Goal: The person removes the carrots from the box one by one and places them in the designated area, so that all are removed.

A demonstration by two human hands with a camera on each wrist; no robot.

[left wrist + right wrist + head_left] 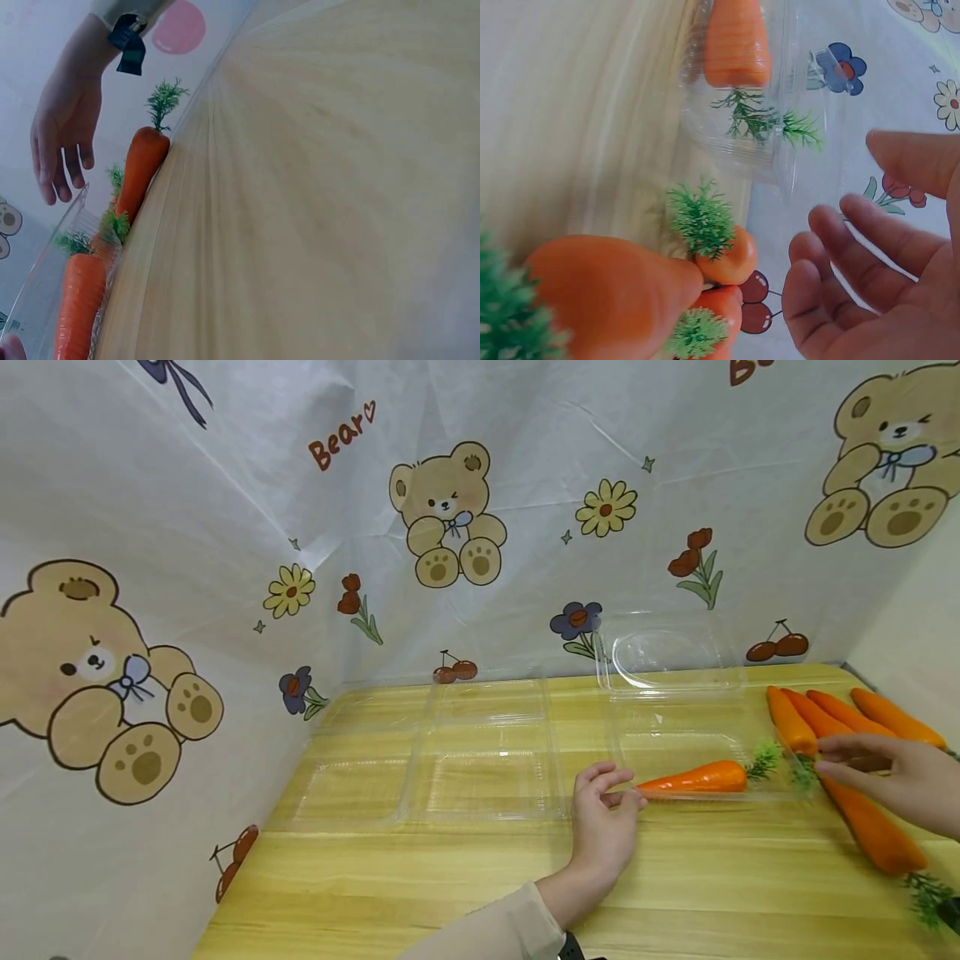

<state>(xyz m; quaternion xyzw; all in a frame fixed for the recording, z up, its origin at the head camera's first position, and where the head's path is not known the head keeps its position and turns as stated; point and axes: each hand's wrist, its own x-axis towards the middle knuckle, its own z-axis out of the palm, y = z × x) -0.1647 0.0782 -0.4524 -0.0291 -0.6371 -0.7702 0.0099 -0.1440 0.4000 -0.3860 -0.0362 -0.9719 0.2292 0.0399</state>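
Observation:
A clear plastic clamshell container [678, 739] stands with its lid [667, 652] raised. One orange toy carrot [701, 778] lies inside along the front, its green top pointing right; the carrot [81, 300] also shows through the plastic in the left wrist view. My left hand [603, 827] pinches the container's front left corner between thumb and fingers. To the right, my right hand [892, 777] hovers over loose carrots, fingers apart and holding nothing. In the right wrist view, the right hand [885, 262] is beside the container, with a large carrot [607, 292] nearby.
Several carrots [847, 714] lie in a row at the table's back right, and another carrot [873, 831] is in front of them. More clear open containers [483, 777] stand to the left on the wooden table [360, 877]. A bear-print sheet [525, 610] hangs behind.

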